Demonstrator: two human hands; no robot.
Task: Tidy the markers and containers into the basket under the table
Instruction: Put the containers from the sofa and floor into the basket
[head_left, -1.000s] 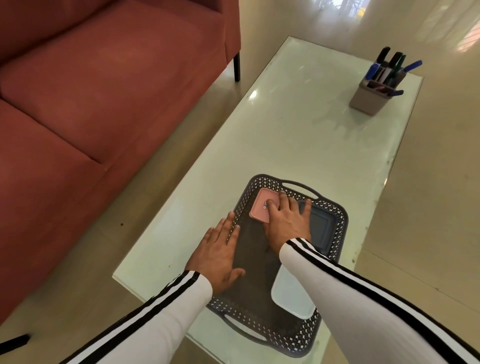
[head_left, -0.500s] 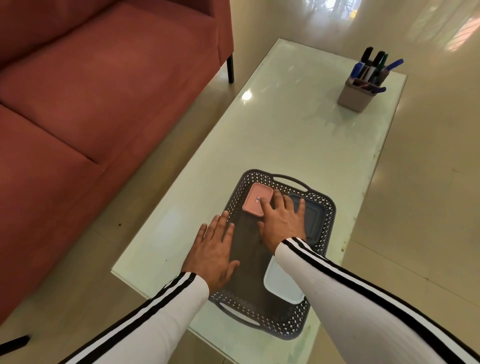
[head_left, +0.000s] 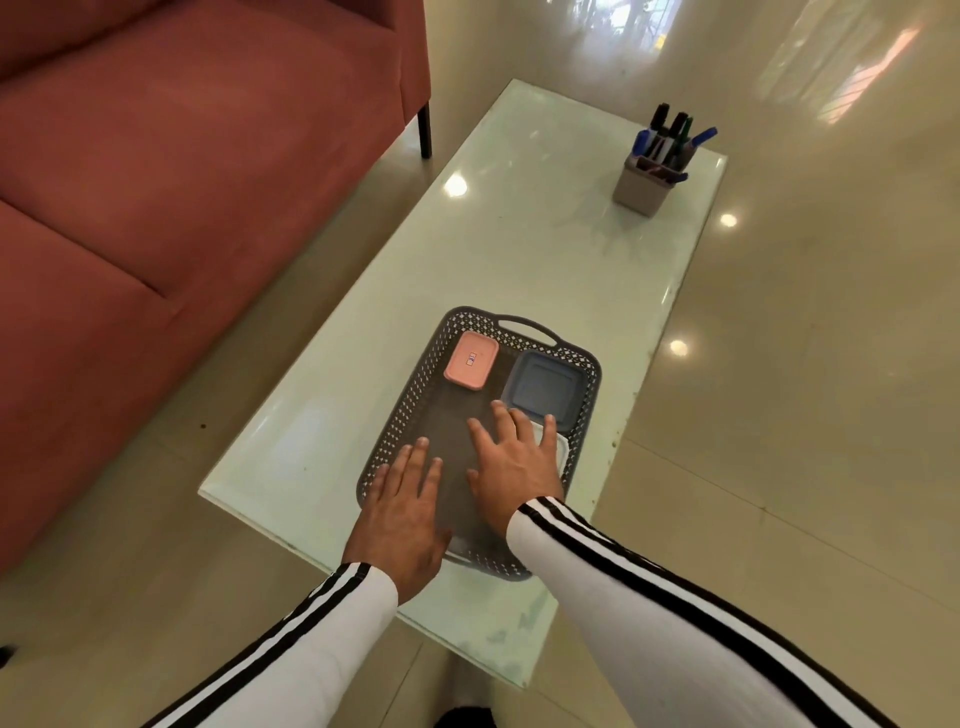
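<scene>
Both grips released, nothing held. Left hand (head_left: 402, 512) flat, fingers spread, over the near left part of the basket (head_left: 415, 410), palm down near the table's near edge. Right hand (head_left: 511, 467) also flat and open, fingers fanned, just beside the left, fingertips reaching a white container (head_left: 562, 449) and the near edge of a blue one; actual contact with the white one unclear. White sleeves with black stripes (head_left: 623, 587) running back toward the near edge.

Dark perforated basket lying toward the near end of the glass table (head_left: 519, 249), seen through or on the glass: cannot tell which. Far handle of the basket clear of the hands. Pink container (head_left: 471, 360) in the basket's far left corner, apart from both hands. Blue container (head_left: 543, 389) in the far right corner, just beside the pink, with the white container at its near side, mostly hidden by the right hand.

Grey holder (head_left: 640, 189) near the table's far right corner, upright, well apart from the basket, packed with markers (head_left: 670, 135), blue, black and green caps sticking up and out.

Red sofa (head_left: 182, 182) along the table's left side, glossy tiled floor (head_left: 805, 364) all round.
</scene>
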